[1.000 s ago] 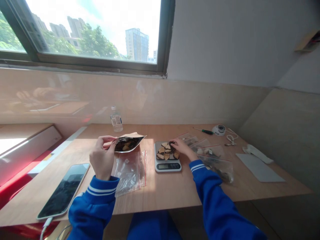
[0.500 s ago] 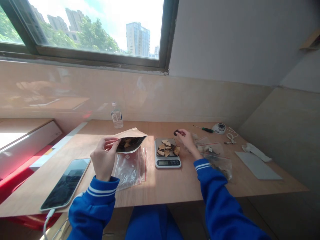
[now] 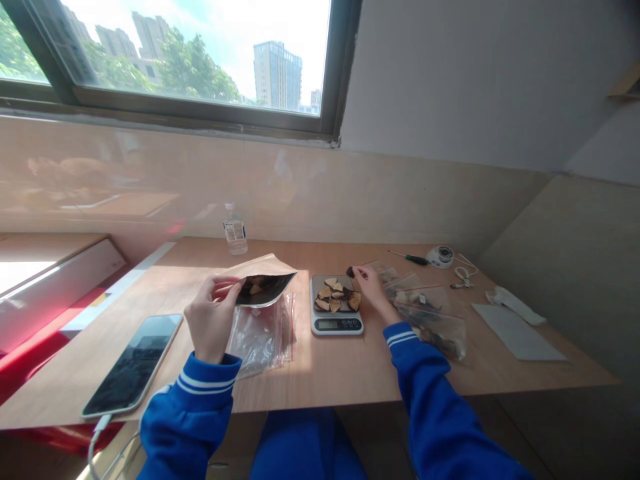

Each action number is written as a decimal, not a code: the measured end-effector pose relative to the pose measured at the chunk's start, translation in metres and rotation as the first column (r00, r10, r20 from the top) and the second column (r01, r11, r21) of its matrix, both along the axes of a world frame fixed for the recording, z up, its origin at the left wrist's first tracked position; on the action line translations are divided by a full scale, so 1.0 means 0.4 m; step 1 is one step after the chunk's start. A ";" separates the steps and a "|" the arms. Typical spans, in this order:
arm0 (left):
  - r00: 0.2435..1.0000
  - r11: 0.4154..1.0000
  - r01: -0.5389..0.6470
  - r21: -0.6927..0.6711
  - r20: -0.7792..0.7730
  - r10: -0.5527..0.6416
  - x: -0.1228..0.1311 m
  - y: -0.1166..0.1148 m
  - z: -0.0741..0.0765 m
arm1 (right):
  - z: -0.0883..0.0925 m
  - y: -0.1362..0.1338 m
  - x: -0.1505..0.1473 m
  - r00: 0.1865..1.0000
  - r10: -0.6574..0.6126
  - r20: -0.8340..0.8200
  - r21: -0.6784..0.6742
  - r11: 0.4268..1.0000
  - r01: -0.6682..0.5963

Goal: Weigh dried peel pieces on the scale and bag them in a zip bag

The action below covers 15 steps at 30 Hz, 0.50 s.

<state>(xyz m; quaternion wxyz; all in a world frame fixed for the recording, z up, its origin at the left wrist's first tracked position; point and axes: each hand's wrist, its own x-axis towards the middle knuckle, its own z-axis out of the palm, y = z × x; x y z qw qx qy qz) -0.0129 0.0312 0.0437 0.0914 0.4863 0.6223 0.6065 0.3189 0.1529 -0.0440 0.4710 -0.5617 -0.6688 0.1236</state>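
My left hand (image 3: 214, 313) is closed on the edge of a brown paper pouch (image 3: 267, 267), whose mouth gapes and shows a few dried slices in its dark inside. Between the fingertips of my right hand (image 3: 371, 287) is a dark dried slice (image 3: 351, 272), held just above the back right of the kitchen scale. On the kitchen scale (image 3: 337, 326) lies a pile of dried slices (image 3: 335, 295) with pale faces and dark rims. Clear zip bags (image 3: 257, 340) lie flat below the pouch.
Filled zip bags (image 3: 443, 333) lie right of the scale. Farther back are a screwdriver (image 3: 415, 259), a white dome camera (image 3: 440, 257) and a water bottle (image 3: 235, 230). A phone (image 3: 133, 367) on a cable sits at left, a grey sheet (image 3: 517, 333) at right.
My right hand has shifted slightly left and down toward the scale with the dark slice. My left hand keeps its grip on the pouch, and the view has tilted slightly.
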 end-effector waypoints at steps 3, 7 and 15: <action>1.000 1.000 0.009 0.004 0.003 -0.009 -0.001 0.001 -0.002 | -0.016 -0.004 -0.014 0.996 0.068 0.051 -0.034 0.997 -0.066; 1.000 1.000 0.005 0.004 0.002 -0.005 -0.004 0.003 -0.005 | -0.005 -0.017 -0.019 0.992 0.043 0.121 0.011 0.999 -0.045; 0.999 0.998 0.035 -0.046 -0.023 -0.036 0.006 0.006 -0.019 | 0.184 -0.186 -0.161 0.951 0.289 0.112 0.269 0.912 -0.309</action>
